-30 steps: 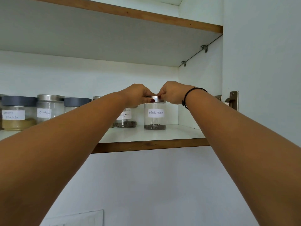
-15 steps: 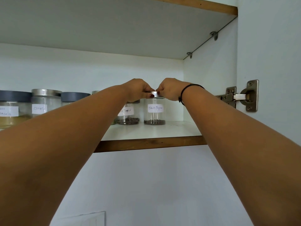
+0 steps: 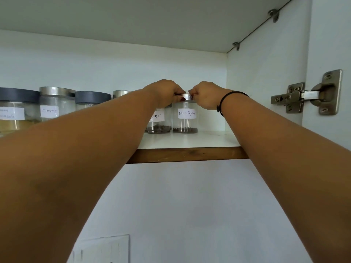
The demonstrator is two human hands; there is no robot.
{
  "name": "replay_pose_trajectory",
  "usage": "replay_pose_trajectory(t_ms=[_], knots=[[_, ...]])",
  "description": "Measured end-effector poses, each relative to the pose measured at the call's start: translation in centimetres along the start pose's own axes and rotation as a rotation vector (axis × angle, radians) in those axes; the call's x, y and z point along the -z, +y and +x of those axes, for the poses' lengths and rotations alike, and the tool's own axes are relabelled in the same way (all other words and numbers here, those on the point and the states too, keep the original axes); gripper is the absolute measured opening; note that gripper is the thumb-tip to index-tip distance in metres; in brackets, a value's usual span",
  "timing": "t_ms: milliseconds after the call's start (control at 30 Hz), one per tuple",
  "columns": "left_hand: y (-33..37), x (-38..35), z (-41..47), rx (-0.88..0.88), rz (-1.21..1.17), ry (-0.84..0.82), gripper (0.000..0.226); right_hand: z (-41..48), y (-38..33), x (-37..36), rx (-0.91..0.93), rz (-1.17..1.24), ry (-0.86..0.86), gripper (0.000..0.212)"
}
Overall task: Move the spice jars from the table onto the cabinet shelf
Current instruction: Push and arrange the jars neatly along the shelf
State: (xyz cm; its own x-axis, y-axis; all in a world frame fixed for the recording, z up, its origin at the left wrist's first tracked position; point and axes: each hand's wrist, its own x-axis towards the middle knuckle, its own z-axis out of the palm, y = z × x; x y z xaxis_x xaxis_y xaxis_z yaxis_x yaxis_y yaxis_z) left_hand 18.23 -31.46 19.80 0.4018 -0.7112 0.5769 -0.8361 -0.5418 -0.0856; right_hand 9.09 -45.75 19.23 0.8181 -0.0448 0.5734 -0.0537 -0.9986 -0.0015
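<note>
In the head view, the only one there is, the person stands right under the open cabinet with both arms stretched up. The left hand (image 3: 167,92) and the right hand (image 3: 204,95) meet over the Black Pepper jar (image 3: 185,118), and the curled fingers (image 3: 181,98) of each pinch its silver lid (image 3: 185,96) from opposite sides. The jar stands upright on the cabinet shelf (image 3: 190,141), well back from the wooden front edge (image 3: 188,154). It is just beside a second pepper jar (image 3: 158,126) on its left; I cannot tell whether the two touch. Further left along the shelf stand a Cloves jar (image 3: 55,105) and two grey-lidded jars (image 3: 13,114), partly hidden by the left forearm. A metal door hinge (image 3: 307,93) sits off to the right. The worktop is out of sight.

I'd judge this jar as good as placed, with letting go the step left.

The risks lie in that release. The grip is on the lid alone, so a lift or twist could pull a loose lid off and leave the glass behind. Drawing the left hand back carelessly could knock the neighbouring pepper jar. The reach is high and at full stretch, so control is poor.
</note>
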Motion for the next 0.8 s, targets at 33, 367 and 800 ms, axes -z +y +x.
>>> replay_pose_trajectory(t_ms=[33,367,800], knots=[[-0.1,0.0,0.0,-0.003,0.006,0.005,0.032,0.0,0.0,0.0,0.000,0.002,0.002,0.028],[0.4,-0.1,-0.3,0.051,0.152,-0.009,0.040,0.2,0.6,-1.0,0.026,-0.044,0.056,0.023],[1.3,0.6,-1.8,0.152,0.210,0.145,0.041,-1.0,0.5,-0.5,0.024,0.084,0.311,0.040]])
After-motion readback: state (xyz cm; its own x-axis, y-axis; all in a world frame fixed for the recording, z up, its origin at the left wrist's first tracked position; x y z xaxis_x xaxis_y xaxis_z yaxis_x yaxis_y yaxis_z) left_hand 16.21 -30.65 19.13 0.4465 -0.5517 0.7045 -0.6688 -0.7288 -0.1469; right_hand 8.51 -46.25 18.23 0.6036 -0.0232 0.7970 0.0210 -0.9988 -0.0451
